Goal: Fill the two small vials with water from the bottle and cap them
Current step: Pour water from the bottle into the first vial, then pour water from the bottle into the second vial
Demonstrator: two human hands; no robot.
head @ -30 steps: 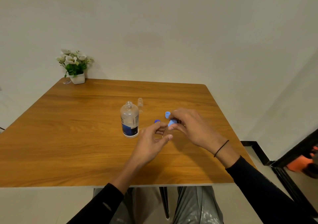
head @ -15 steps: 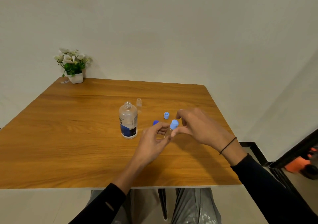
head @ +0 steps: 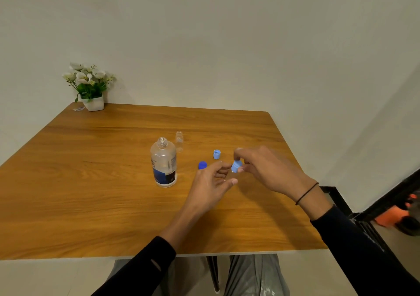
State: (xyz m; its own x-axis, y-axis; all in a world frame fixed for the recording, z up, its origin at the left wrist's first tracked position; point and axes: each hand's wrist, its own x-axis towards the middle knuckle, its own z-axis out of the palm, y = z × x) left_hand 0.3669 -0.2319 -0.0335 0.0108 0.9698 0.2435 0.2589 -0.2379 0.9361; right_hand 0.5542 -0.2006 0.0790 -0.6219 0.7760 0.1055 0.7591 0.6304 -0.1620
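Note:
An uncapped clear water bottle [head: 164,162] with a dark label stands mid-table. Behind it, to the right, stands an open clear vial [head: 179,140]. My left hand [head: 210,187] holds a second small vial, which is mostly hidden between its fingers. My right hand [head: 266,168] pinches a light blue cap [head: 236,166] on top of that vial. Another light blue cap [head: 216,154] lies open side up on the table. The dark blue bottle cap [head: 202,165] lies just past my left fingers.
The wooden table [head: 91,182] stands against a pale wall. A white pot of flowers [head: 89,86] sits at the far left corner. Dark and orange objects [head: 395,214] are on the floor to the right. My knees show below the near edge.
Both hands have stayed together over the same spot. The light blue cap has come into plainer view between my right fingertips, which have turned slightly on it.

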